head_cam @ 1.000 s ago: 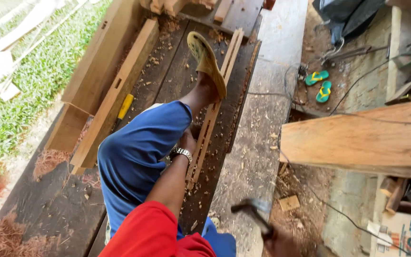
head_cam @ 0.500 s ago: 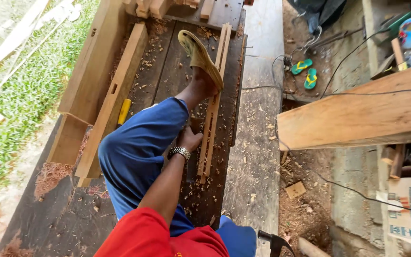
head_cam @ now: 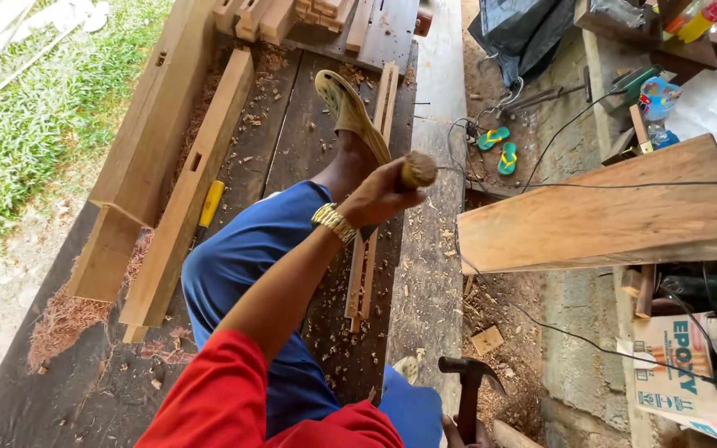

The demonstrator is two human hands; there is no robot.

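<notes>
I see my left hand clamped round a round-ended wooden chisel handle, raised above the narrow slotted timber strip, whose long axis runs twelve to six. My right hand grips the dark claw hammer at five o'clock, well apart from the handle.

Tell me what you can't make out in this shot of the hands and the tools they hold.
1. Head view: the right hand is cut off by the bottom edge, so its grip on the hammer is unreadable.
2. Head view: the left hand closes around a round-ended wooden handle; the fingers hide the rest of the tool.
3. The narrow wooden strip is partly hidden behind the left forearm.
</notes>
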